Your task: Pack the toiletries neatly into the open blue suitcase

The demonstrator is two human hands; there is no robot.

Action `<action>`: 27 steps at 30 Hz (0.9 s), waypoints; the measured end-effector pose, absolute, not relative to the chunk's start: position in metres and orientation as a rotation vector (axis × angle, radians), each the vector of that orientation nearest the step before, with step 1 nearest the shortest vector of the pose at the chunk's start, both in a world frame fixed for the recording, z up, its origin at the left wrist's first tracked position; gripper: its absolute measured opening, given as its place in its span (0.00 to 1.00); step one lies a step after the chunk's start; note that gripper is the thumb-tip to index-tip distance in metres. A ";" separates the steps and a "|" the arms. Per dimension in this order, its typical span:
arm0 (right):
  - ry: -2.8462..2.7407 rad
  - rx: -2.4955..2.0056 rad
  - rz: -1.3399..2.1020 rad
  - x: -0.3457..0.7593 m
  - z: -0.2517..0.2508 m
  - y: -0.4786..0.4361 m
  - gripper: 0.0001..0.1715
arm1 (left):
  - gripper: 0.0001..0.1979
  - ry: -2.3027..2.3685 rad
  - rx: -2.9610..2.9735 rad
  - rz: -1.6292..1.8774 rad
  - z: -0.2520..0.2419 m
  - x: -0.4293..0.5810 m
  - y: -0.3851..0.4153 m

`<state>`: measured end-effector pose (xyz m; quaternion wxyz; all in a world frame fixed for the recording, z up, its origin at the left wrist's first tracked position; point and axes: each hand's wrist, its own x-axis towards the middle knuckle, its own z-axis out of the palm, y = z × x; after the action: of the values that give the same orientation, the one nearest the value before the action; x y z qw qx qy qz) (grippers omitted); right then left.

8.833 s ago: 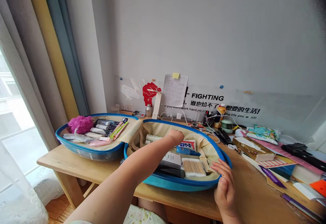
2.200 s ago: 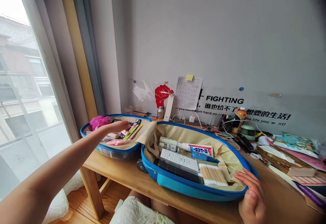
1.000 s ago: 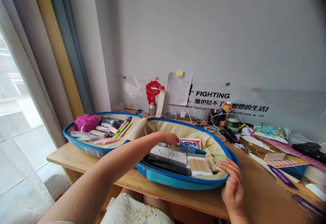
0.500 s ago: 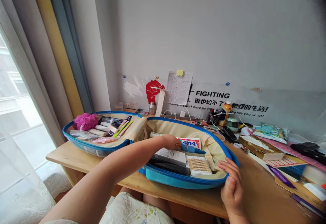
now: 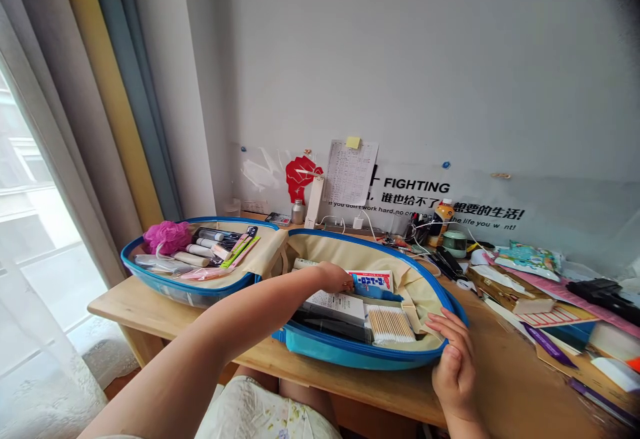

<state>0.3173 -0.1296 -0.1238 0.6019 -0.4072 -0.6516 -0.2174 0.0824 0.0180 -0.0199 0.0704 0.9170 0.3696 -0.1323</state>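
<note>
With our right hand [image 5: 456, 354] loosely open on the suitcase [image 5: 345, 351] rim, we should work gently beside the toothpaste tube [image 5: 373, 280] inside it with our curled left hand [image 5: 336, 278], whose hold we cannot tell

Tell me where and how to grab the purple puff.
Cup the purple puff by its ruffled middle, best from above: it looks soft and rounded, its top is uncovered, and white tubes beside it likely hinder a sideways approach from the right.

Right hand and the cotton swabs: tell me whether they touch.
Apart. The head view shows beige lining between the fingertips of the right hand and the near end of the cotton swabs.
</note>
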 end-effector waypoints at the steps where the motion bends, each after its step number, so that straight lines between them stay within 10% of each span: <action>1: -1.510 -0.940 -0.502 0.317 -0.124 -0.130 0.24 | 0.13 1.114 2.760 -0.401 -0.020 0.082 0.018; 27: -1.489 -0.947 -0.489 0.318 -0.126 -0.128 0.25 | 0.12 1.040 2.808 -0.455 -0.026 0.082 0.027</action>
<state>0.3180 -0.1284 -0.1258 0.6094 -0.4099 -0.6448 -0.2117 0.0817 0.0270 -0.0262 0.0562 0.9256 0.3429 -0.1499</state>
